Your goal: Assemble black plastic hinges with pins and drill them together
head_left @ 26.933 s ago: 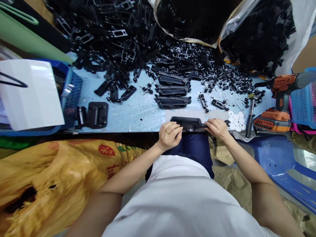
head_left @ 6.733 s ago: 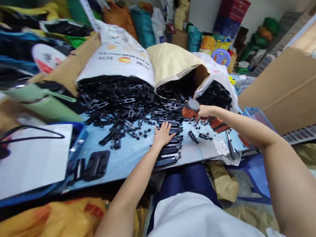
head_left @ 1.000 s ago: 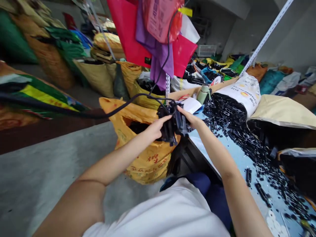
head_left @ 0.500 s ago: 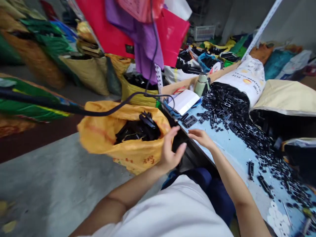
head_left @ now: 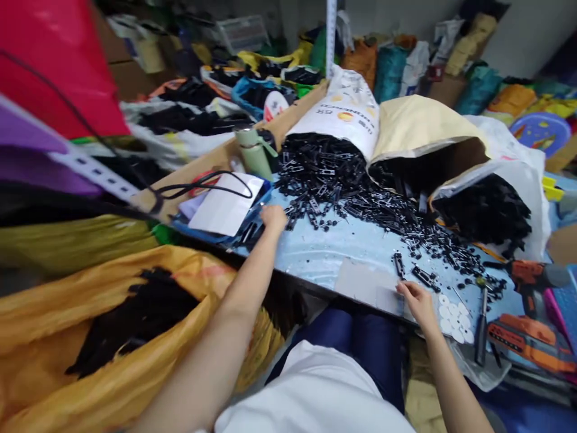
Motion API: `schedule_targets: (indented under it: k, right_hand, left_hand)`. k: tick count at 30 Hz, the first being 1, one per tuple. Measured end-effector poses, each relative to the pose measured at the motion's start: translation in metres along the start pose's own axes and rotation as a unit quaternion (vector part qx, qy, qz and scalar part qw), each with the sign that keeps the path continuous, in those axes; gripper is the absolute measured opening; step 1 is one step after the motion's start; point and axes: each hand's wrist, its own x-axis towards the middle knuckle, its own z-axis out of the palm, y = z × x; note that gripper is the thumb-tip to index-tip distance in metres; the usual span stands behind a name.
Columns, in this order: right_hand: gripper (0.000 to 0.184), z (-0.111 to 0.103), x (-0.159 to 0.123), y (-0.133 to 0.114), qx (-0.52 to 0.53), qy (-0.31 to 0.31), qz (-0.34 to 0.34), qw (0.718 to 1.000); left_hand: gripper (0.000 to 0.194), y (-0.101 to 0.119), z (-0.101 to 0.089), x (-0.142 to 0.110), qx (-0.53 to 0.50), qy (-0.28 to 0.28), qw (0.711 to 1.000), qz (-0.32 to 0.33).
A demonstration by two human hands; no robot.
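Stretching between tray (head_left: 267, 196) and black parts (head_left: 324, 171), the left hand (head_left: 273, 218) has fingers too blurred to read; the right hand (head_left: 418, 299) keeps fingertips together beside a bracket (head_left: 398, 266), grip unclear.

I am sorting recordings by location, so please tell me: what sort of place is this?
Probably a small assembly workshop: loose black parts are heaped on a blue worktable, open sacks lie along its far side, and an orange power tool sits near its right end.
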Motion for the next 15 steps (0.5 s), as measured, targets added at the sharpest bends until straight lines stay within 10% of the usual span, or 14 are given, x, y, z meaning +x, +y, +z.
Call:
schedule_targets:
  k: [6, 11, 15]
  right_hand:
    - [0.03, -0.012, 0.058, -0.025, -0.093, 0.081, -0.047, 0.991]
    - [0.03, -0.025, 0.158, -0.061, -0.186, 0.167, -0.004, 0.968]
    - [0.033, -0.041, 0.215, -0.07, -0.2, 0.135, -0.022, 0.97]
  left_hand:
    - [0.018, 0.007, 0.011, -0.036, -0.082, 0.12, 0.964, 0.222]
    - [0.013, 0.043, 0.057, -0.13, -0.043, -0.153, 0.886, 0.436]
    - [0.01, 0.054, 0.088, -0.182, 0.058, -0.209, 0.856, 0.47]
